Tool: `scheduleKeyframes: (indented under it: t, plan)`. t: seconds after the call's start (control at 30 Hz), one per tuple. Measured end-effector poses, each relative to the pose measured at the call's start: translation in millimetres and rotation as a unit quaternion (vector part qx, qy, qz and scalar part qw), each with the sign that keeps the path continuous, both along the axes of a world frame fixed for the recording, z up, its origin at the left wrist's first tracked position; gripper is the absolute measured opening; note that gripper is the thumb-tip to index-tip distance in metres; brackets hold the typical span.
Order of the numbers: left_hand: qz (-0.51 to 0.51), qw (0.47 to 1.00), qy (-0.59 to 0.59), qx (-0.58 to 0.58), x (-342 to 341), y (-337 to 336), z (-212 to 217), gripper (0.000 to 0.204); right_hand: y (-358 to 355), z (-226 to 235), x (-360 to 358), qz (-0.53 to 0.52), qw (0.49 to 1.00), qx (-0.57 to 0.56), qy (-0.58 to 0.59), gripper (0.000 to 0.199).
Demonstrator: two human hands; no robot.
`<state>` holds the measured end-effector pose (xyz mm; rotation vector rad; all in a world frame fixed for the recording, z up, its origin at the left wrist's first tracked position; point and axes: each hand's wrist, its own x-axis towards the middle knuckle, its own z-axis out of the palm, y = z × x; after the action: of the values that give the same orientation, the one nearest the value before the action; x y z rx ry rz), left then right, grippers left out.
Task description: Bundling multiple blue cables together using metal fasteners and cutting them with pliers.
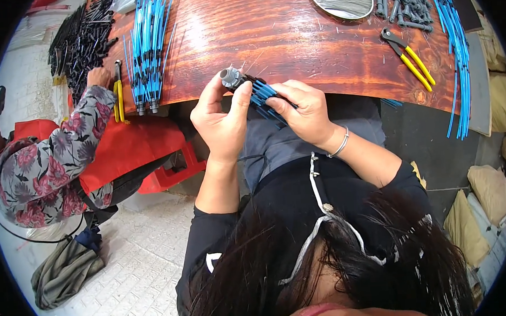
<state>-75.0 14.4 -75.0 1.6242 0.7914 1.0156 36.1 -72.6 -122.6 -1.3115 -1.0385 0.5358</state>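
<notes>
My loose hair [247,261] hangs nearest the camera, best kept out of the work. My left fingers [210,94] pinch the grey threaded fitting [230,76] near the edge of the desk [246,32]; I should hold it steady without squeezing hard. My right fingers [289,91] grip the blue strands [263,90] just right of it, best bunched straight. Yellow-handled pliers [411,63] lie farther right.

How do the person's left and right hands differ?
The left hand grips the grey fitting, while the right hand grips the blue strands. The right hand has a bangle at its wrist; the left hand has none. Both are ungloved.
</notes>
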Motion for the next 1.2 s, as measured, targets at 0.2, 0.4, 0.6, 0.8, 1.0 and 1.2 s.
scheduleKeyframes:
  t: [0.2,0.4,0.6,0.8,1.0,1.2]
  plan:
    - [-0.005,1.000,-0.007,0.015,1,-2,-2,0.030,-2,-1,5,0.025,1.000,-0.011,-0.014,0.019]
    - [-0.145,0.984,-0.092,-0.056,-15,2,1,0.035,0,-4,26,0.205,0.964,-0.082,0.152,0.018]
    - [-0.117,0.992,-0.053,-0.020,-7,-13,4,0.037,1,-3,25,0.244,0.939,-0.100,0.220,0.019]
    - [-0.042,0.998,-0.033,0.035,-2,-14,-9,0.024,-6,-8,1,0.122,0.972,-0.025,0.201,0.019]
    - [-0.024,0.998,-0.053,0.039,-1,-14,-8,0.022,-8,-11,2,0.115,0.985,-0.010,0.130,0.018]
    - [-0.117,0.989,-0.056,0.065,-7,-11,-11,0.031,-11,-10,7,0.154,0.971,-0.039,0.179,0.018]
